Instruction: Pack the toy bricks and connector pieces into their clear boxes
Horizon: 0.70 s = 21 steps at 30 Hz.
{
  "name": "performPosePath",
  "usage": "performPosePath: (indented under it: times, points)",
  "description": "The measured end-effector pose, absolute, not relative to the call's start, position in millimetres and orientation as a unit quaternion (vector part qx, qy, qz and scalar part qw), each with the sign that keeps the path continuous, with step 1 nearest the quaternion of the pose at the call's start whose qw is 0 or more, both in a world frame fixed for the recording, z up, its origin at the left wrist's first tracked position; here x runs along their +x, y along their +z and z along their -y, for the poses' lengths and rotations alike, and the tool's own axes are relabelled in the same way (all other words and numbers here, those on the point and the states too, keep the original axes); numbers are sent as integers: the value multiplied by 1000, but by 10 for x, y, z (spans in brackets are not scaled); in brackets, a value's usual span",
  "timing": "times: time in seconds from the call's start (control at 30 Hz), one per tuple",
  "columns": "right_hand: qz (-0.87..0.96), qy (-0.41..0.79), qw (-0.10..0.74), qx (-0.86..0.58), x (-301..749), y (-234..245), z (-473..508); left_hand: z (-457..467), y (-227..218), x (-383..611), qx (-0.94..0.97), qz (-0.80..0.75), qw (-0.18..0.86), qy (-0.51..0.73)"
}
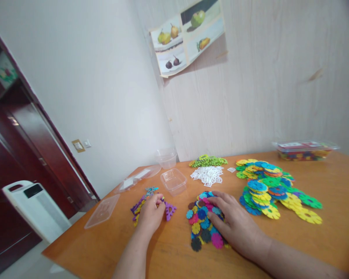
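Note:
My left hand is curled over a small pile of purple, yellow and blue plastic pieces. Its thumb and fingers come together, and whatever lies between them is hidden. Just right of it, a purple triangular piece with cut-outs rests on the table. My right hand lies with fingers stretched out over the right side of a heap of small notched discs in pink, blue, yellow, brown and black. Part of that heap is covered by the hand.
Larger flower-shaped discs spread on the right of the table. White lattice pieces and green pieces lie behind. Clear tubs and a clear lid stand left. A filled clear box sits back right.

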State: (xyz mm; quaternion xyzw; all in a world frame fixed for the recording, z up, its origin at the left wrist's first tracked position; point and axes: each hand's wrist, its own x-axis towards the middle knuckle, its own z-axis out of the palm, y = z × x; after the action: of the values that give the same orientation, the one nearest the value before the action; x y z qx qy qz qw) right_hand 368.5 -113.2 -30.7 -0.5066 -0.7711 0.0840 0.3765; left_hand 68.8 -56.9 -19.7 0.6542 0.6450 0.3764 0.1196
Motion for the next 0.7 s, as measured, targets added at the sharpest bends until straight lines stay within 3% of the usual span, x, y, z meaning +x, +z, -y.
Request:
performPosePath:
  times: [0.13,0.3,0.47,0.7]
  points:
    - [770,88,374,-510,3674,-280,1150,522,-157,566,645,-666,23,373]
    - [768,90,372,-513,3676,-271,1150,569,-5,526,582,-759,-104,272]
    - [767,92,378,-510,3675,-269,1142,516,-38,564,598,-776,-68,187]
    - [762,105,381,-513,3675,-288,1134,264,-89,561,604,-775,-56,180]
